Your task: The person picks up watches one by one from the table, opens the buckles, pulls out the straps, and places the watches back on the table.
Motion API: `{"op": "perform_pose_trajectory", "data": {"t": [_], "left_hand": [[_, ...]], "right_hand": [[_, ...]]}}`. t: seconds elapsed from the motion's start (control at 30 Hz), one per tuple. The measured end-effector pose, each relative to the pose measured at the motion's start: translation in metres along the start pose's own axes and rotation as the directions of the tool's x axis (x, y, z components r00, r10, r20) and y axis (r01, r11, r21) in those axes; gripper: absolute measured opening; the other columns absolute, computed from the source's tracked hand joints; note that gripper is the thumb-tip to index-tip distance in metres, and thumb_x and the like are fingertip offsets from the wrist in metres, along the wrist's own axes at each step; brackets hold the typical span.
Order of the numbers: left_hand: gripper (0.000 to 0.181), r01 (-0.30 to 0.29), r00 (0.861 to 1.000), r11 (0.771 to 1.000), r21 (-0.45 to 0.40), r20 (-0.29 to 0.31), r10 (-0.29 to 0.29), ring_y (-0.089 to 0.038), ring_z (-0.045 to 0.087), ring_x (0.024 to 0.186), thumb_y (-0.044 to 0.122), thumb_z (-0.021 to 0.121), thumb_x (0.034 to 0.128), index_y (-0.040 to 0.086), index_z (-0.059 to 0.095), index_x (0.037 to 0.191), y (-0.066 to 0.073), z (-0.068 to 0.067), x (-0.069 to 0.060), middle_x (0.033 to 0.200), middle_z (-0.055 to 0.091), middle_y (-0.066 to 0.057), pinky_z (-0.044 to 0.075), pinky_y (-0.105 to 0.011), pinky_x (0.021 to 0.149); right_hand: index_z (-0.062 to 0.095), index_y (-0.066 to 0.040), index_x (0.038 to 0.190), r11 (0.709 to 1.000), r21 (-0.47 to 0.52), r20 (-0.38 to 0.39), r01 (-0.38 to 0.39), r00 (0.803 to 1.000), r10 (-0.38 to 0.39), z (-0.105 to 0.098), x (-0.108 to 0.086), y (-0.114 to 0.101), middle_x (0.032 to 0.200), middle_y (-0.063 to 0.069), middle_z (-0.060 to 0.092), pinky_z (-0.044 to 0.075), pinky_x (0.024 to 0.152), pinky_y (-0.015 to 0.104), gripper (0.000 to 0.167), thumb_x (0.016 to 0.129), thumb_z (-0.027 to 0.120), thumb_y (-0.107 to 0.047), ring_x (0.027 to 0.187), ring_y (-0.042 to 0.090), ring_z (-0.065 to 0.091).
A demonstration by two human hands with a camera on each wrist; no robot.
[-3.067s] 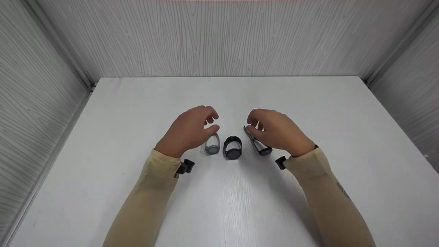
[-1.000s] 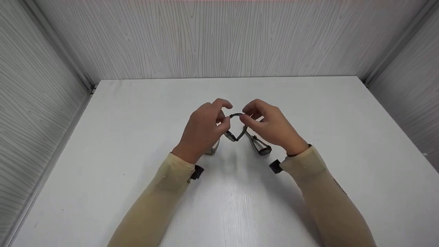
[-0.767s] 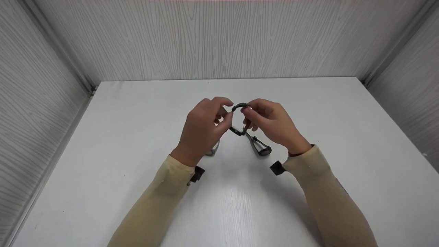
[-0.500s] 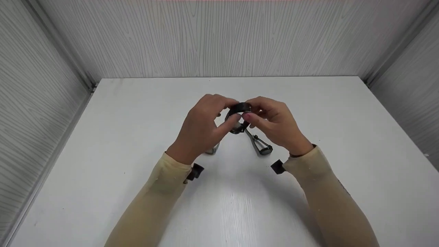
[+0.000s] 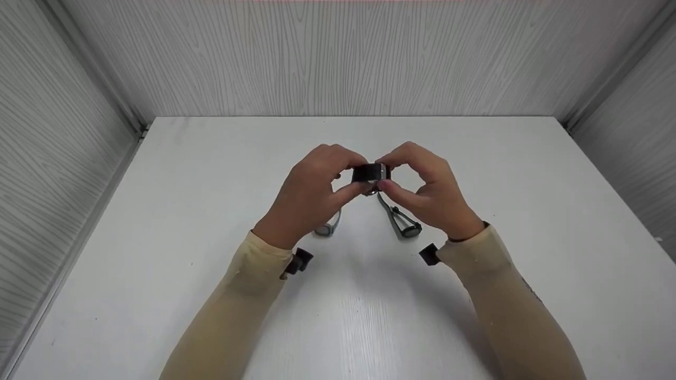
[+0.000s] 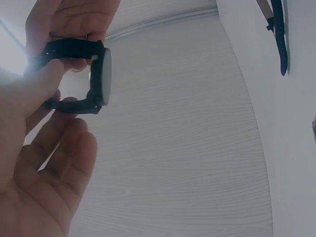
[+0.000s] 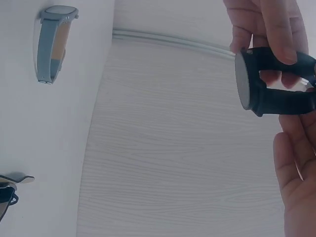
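Above the table, both hands hold a black wristwatch [image 5: 369,172] with its strap looped. My left hand [image 5: 311,190] pinches the strap between thumb and fingers on one side. On the other side my right hand [image 5: 433,187] has thumb and forefinger on the strap, near a light buckle part. The left wrist view shows the watch [image 6: 100,79] from the side, its round face turned away from the fingers. From the right wrist view, the same round face of the watch [image 7: 243,79] points left, and fingers of both hands surround the strap.
A grey watch [image 5: 324,230] lies on the white table [image 5: 338,316] below my left hand, partly covered by it. Another dark watch [image 5: 410,230] with a long strap lies below my right hand. Wood-patterned panels [image 5: 338,58] stand at the back and sides.
The black watch has been lifted off the table between the other two and turned, so its strap now faces the head camera. Both hands moved together and took hold of it.
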State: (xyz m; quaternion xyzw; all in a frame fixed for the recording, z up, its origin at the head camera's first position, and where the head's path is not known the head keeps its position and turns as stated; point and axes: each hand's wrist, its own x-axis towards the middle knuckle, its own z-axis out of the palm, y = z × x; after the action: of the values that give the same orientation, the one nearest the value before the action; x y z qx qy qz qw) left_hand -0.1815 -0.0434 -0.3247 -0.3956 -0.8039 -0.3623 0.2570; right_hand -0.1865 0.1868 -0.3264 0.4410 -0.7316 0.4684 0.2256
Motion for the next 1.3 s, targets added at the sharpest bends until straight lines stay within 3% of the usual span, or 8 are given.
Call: {"op": "perform_pose_trajectory", "data": {"t": [0.17,0.33,0.53,0.97,1.3], "left_hand": [[0.021,0.021,0.998,1.000,0.017,0.053,-0.022,-0.012,0.061,0.098,0.022,0.071,0.0978,0.011,0.074,0.115,0.0025,-0.0018,0.0003,0.106,0.073,0.003,0.051,-0.028,0.087],[0.017,0.095,0.993,0.995,-0.031,0.077,-0.092,-0.010,0.064,0.095,0.020,0.072,0.0954,0.013,0.076,0.110,0.0049,-0.0038,0.0024,0.101,0.074,0.006,0.051,-0.028,0.084],[0.017,0.149,0.981,0.986,-0.072,0.137,-0.138,-0.011,0.066,0.094,0.021,0.073,0.0957,0.012,0.076,0.109,0.0054,-0.0025,0.0042,0.100,0.074,0.004,0.053,-0.028,0.082],[0.016,0.138,0.981,0.989,-0.048,0.143,-0.130,-0.009,0.065,0.092,0.020,0.072,0.0958,0.013,0.078,0.108,0.0047,0.0034,0.0018,0.099,0.075,0.005,0.052,-0.028,0.078],[0.015,0.228,0.961,0.969,-0.092,0.181,-0.209,-0.002,0.062,0.092,0.025,0.072,0.0931,0.018,0.076,0.106,0.0037,0.0026,-0.0008,0.099,0.071,0.013,0.053,-0.028,0.078]], "right_hand": [[0.071,-0.004,0.111,0.999,-0.030,0.008,-0.033,0.999,0.033,-0.0015,-0.0015,0.0039,0.100,0.005,0.071,0.053,0.087,0.032,0.019,0.093,0.073,0.003,0.092,0.018,0.065],[0.072,-0.005,0.112,0.998,-0.025,-0.034,-0.051,0.998,0.050,-0.0007,-0.0028,0.0049,0.095,0.004,0.071,0.052,0.080,0.030,0.015,0.097,0.072,-0.005,0.084,0.014,0.062],[0.071,-0.004,0.118,0.996,-0.019,-0.013,-0.086,0.996,0.085,-0.0013,-0.0064,0.0051,0.098,0.005,0.071,0.053,0.082,0.028,0.022,0.096,0.069,0.000,0.085,0.015,0.064],[0.070,-0.007,0.106,0.983,-0.004,0.068,-0.186,0.980,0.186,0.0012,-0.0062,0.0056,0.100,0.001,0.072,0.054,0.079,0.030,0.013,0.094,0.071,-0.002,0.091,0.015,0.064],[0.068,-0.004,0.099,0.976,0.024,0.074,-0.215,0.974,0.213,0.0026,-0.0065,0.0066,0.095,-0.001,0.070,0.053,0.075,0.031,0.009,0.091,0.069,0.001,0.089,0.018,0.064]]}}
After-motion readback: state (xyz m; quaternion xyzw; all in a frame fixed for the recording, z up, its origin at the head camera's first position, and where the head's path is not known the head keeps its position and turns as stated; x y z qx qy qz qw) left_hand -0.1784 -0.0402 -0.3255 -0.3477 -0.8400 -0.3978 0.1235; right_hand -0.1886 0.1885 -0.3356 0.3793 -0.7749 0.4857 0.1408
